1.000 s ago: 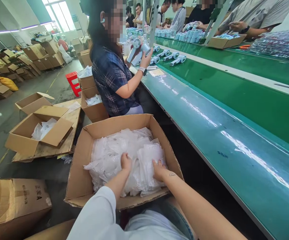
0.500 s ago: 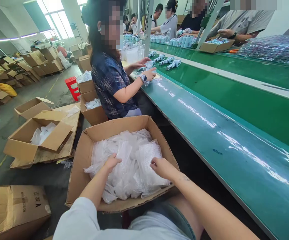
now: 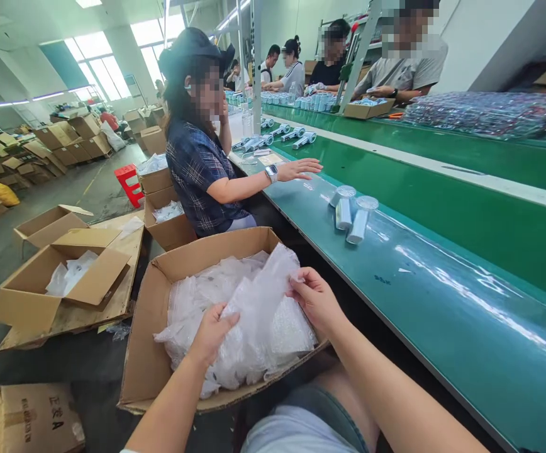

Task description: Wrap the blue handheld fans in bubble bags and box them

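A clear bubble-wrap bag [image 3: 266,299] is held between my two hands over an open cardboard box [image 3: 143,340] of similar bags. My left hand [image 3: 215,330] grips its lower left part, thumb on top. With closed fingertips, my right hand [image 3: 313,296] pinches its upper right edge. Two light-blue handheld devices with round clear-wrapped heads [image 3: 358,220] lie on the teal bench [image 3: 424,302], right of the box and beyond my right hand.
A person in a plaid shirt [image 3: 197,163] sits ahead, one arm stretched over the bench. Blue devices [image 3: 304,139] line the green belt [image 3: 395,163]. Open cartons [image 3: 32,314] stand at left. Several people work across the belt.
Both hands have taken hold of a bag and lifted it off the pile. Two blue devices now lie on the bench. The neighbouring person's arm has reached out over it, and the view has shifted.
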Available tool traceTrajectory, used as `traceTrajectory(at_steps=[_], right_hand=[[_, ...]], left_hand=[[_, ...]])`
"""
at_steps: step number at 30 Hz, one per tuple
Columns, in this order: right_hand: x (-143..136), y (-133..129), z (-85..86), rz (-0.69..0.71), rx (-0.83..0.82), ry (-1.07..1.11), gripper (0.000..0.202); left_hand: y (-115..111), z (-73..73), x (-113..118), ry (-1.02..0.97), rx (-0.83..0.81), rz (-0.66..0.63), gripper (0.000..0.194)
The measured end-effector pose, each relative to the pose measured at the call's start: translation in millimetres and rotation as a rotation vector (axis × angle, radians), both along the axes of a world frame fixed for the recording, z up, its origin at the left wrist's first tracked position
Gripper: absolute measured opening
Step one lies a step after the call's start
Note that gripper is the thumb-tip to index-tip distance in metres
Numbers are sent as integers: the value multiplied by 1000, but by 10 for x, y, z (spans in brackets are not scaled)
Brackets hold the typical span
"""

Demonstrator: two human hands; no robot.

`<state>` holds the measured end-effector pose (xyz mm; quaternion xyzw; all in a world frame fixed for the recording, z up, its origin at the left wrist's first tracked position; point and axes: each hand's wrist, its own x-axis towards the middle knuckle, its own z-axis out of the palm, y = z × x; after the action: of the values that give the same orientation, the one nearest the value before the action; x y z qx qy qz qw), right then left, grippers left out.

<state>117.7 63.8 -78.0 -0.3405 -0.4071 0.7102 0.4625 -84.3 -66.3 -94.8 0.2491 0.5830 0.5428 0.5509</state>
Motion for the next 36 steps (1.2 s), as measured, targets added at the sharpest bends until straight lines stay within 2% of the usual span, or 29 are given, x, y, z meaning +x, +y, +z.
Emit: traceTrajectory(at_steps=[3, 5, 8, 10, 13, 15, 17, 19, 20, 21, 22, 23, 25, 26, 28, 32, 34, 36], right_hand=[[141, 21, 103, -52, -64, 104, 38], [182, 3, 163, -94, -93, 161, 38], [172, -61, 200, -72, -103, 187, 32], [153, -105, 177, -23, -112, 187, 30], [235, -98, 101, 36, -60, 73, 32], [412, -41, 97, 60, 19, -79, 31], [645, 8, 206, -51, 93, -225, 29], [837, 2, 456, -279, 226, -333, 24], [889, -24, 619, -359, 350, -389, 18], [904, -59, 791, -317, 505, -432, 15], [882, -96, 954, -163, 663, -480, 17], [829, -126, 1094, 72, 781, -527, 21], [670, -151, 1255, 441, 880, -561, 27], [587, -144, 1270, 552, 867, -547, 29], [461, -113, 1188, 639, 731, -450, 32], [403, -90, 860, 676, 310, -136, 49], [399, -102, 731, 630, 235, -143, 46], [360, -98, 645, 459, 274, -254, 34]], left_hand=[[26, 41, -112, 325, -31, 83, 80], [45, 82, -147, 440, -30, 55, 74], [112, 133, -50, 344, 27, -60, 63], [197, 151, 90, 239, 64, -77, 61], [340, 191, 247, 29, 113, 27, 59], [404, 273, 249, -61, 165, 110, 56], [436, 415, 190, -48, 205, 90, 49], [458, 598, 133, 28, 193, -56, 39], [472, 695, 122, 76, 176, -148, 35], [491, 787, 126, 122, 166, -241, 31], [514, 870, 146, 161, 165, -328, 30], [540, 941, 178, 183, 174, -408, 28], [588, 1037, 256, 188, 217, -541, 27], [607, 1060, 292, 180, 241, -592, 26], [633, 1065, 344, 170, 280, -618, 23], [656, 977, 344, 115, 309, -427, 23], [658, 919, 323, 62, 291, -355, 26], [648, 850, 319, -5, 261, -362, 33]])
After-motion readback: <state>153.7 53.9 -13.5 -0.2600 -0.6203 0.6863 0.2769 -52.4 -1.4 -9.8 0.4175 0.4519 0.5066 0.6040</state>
